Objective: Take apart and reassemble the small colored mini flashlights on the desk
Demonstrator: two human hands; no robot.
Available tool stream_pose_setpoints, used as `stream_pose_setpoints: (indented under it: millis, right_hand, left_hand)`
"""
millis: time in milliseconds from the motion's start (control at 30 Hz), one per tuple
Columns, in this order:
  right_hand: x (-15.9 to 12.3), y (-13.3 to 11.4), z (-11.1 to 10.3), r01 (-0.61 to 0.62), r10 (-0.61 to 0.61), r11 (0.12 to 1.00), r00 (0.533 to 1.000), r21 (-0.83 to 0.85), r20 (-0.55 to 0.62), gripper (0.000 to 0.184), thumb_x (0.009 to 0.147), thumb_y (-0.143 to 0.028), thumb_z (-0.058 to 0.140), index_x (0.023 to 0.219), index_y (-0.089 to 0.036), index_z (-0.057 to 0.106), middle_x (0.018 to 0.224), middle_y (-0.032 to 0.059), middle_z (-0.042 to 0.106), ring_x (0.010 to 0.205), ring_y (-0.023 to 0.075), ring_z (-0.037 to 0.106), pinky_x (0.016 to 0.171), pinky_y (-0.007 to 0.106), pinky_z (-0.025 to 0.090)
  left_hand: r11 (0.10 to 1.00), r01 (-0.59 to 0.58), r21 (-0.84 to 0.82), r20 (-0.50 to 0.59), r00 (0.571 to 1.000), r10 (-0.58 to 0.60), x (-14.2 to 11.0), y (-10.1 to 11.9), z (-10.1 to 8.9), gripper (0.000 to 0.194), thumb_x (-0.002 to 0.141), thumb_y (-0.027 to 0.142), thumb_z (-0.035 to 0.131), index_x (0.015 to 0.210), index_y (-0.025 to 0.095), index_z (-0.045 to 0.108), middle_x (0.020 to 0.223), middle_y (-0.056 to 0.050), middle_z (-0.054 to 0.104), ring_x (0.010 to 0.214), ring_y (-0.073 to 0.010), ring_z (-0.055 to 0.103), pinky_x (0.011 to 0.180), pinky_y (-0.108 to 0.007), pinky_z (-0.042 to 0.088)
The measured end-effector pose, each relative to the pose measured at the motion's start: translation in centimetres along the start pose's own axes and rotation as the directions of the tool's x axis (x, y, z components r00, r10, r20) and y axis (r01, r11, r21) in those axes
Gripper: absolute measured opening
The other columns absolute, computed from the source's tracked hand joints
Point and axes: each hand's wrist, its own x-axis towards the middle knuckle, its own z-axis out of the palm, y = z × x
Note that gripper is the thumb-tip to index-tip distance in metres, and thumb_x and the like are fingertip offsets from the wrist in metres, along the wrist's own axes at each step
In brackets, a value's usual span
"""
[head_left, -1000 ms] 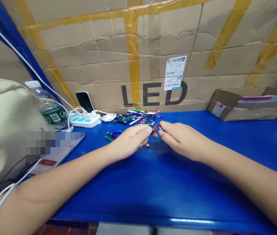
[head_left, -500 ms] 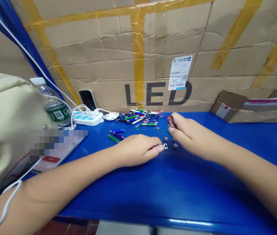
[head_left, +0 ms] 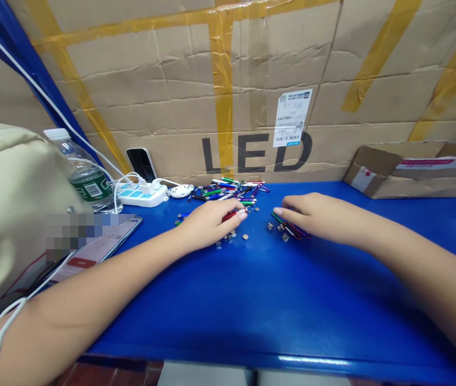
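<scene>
My left hand [head_left: 214, 221] is closed around a red metal tube [head_left: 232, 215], which looks like a small keychain flashlight body with a silver end. Small round button cells [head_left: 245, 236] lie on the blue table [head_left: 228, 300] just below that hand. My right hand [head_left: 308, 214] hovers low over a little group of coloured flashlight parts with clips [head_left: 292, 230], its thumb and forefinger apart. Small silver caps or springs [head_left: 285, 237] sit beside these parts. Behind my left hand is a pile of mixed-colour keychain flashlights [head_left: 228, 188]; a few blue and green tubes are partly hidden by the hand.
On the left stand a beige bag [head_left: 14, 214], a water bottle [head_left: 87, 177], a white power strip [head_left: 141, 195] with cables, and a tablet or phone [head_left: 103, 244]. An open cardboard box [head_left: 425, 177] is at the right. A large cardboard sheet [head_left: 171, 107] walls off the back.
My left hand has moved left and back with the red tube, uncovering button cells. The red piece in my right hand is no longer between its fingers, and that hand has come down over the parts.
</scene>
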Motion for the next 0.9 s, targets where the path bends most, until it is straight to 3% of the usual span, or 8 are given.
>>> stream_pose_setpoints:
  millis: [100, 200, 400, 533, 600, 700, 800, 900]
  right_hand:
    - [-0.4, -1.7, 0.5, 0.157, -0.154, 0.940, 0.987, 0.303, -0.034, 0.048, 0.092, -0.053, 0.025, 0.075, -0.019, 0.055, 0.073, 0.0031, 0.061, 0.068, 0.0161, 0.053, 0.063, 0.027, 0.038]
    - [-0.6, -3.1, 1.6, 0.195, -0.217, 0.821, 0.976, 0.537, -0.022, 0.045, 0.093, -0.049, 0.025, 0.073, -0.018, 0.051, 0.063, -0.0002, 0.051, 0.058, 0.0123, 0.045, 0.057, 0.025, 0.037]
    - [-0.5, -4.2, 2.9, 0.053, -0.240, 0.497, 0.968, 0.866, 0.078, 0.041, 0.092, -0.047, 0.030, 0.062, -0.020, 0.036, 0.048, -0.0060, 0.034, 0.041, 0.0077, 0.027, 0.041, 0.022, 0.025]
    - [-0.2, -4.0, 2.9, -0.022, -0.230, 0.294, 0.969, 0.956, 0.093, 0.038, 0.088, -0.048, 0.043, 0.064, -0.021, 0.032, 0.049, -0.0085, 0.029, 0.040, 0.0061, 0.020, 0.039, 0.021, 0.017]
    - [0.1, -3.5, 2.8, 0.000, -0.201, 0.337, 0.977, 0.942, 0.072, 0.035, 0.086, -0.048, 0.046, 0.067, -0.022, 0.033, 0.052, -0.0085, 0.032, 0.042, 0.0065, 0.023, 0.040, 0.021, 0.019]
    - [0.3, -2.9, 2.7, 0.145, -0.160, 0.612, 0.985, 0.777, -0.058, 0.030, 0.086, -0.046, 0.046, 0.071, -0.021, 0.039, 0.058, -0.0059, 0.039, 0.050, 0.0084, 0.032, 0.047, 0.022, 0.027]
    - [0.2, -2.5, 2.3, 0.262, -0.224, 0.866, 0.965, 0.426, -0.136, 0.029, 0.087, -0.040, 0.044, 0.067, -0.020, 0.040, 0.062, -0.0030, 0.045, 0.057, 0.0106, 0.039, 0.054, 0.024, 0.030]
    - [-0.2, -2.6, 1.6, 0.274, -0.265, 0.950, 0.961, 0.152, -0.075, 0.028, 0.087, -0.037, 0.042, 0.065, -0.020, 0.040, 0.062, -0.0014, 0.050, 0.056, 0.0114, 0.040, 0.053, 0.025, 0.027]
  left_hand:
    - [0.992, -0.086, 0.094, 0.009, 0.996, 0.086, -0.2, 0.2, 0.3, 0.028, 0.092, 0.040, 0.043, 0.108, 0.022, 0.058, 0.100, -0.001, 0.068, 0.088, -0.0165, 0.063, 0.072, -0.026, 0.044]
    - [0.966, -0.186, 0.178, -0.004, 0.982, 0.189, -0.4, 0.6, 0.6, 0.026, 0.093, 0.037, 0.043, 0.108, 0.022, 0.058, 0.101, -0.002, 0.068, 0.091, -0.0161, 0.063, 0.074, -0.025, 0.045]
    - [0.910, -0.274, 0.311, -0.069, 0.949, 0.309, -0.4, 0.3, 0.7, 0.034, 0.096, 0.040, 0.034, 0.109, 0.020, 0.058, 0.095, -0.003, 0.068, 0.087, -0.0157, 0.064, 0.071, -0.023, 0.045]
    - [0.959, -0.236, 0.155, 0.002, 0.971, 0.239, -0.2, -0.1, 0.3, 0.040, 0.097, 0.041, 0.028, 0.103, 0.019, 0.060, 0.096, -0.004, 0.068, 0.088, -0.0160, 0.063, 0.073, -0.023, 0.044]
    - [0.976, -0.217, 0.026, 0.061, 0.975, 0.215, -0.1, -0.2, 0.2, 0.041, 0.098, 0.039, 0.026, 0.100, 0.018, 0.061, 0.096, -0.004, 0.068, 0.087, -0.0156, 0.062, 0.075, -0.023, 0.044]
    - [0.982, -0.175, -0.069, 0.119, 0.976, 0.182, 0.1, -0.2, -0.2, 0.038, 0.097, 0.037, 0.029, 0.100, 0.018, 0.061, 0.093, -0.003, 0.067, 0.085, -0.0146, 0.062, 0.076, -0.023, 0.044]
    - [0.989, -0.147, 0.005, 0.165, 0.976, 0.144, 0.2, -0.5, -0.7, 0.035, 0.096, 0.038, 0.033, 0.106, 0.021, 0.061, 0.100, -0.002, 0.067, 0.090, -0.0156, 0.061, 0.078, -0.024, 0.043]
    - [0.974, -0.169, 0.148, 0.191, 0.972, 0.139, 0.2, -1.4, -1.2, 0.034, 0.096, 0.039, 0.036, 0.113, 0.023, 0.060, 0.107, -0.003, 0.066, 0.097, -0.0175, 0.060, 0.082, -0.026, 0.043]
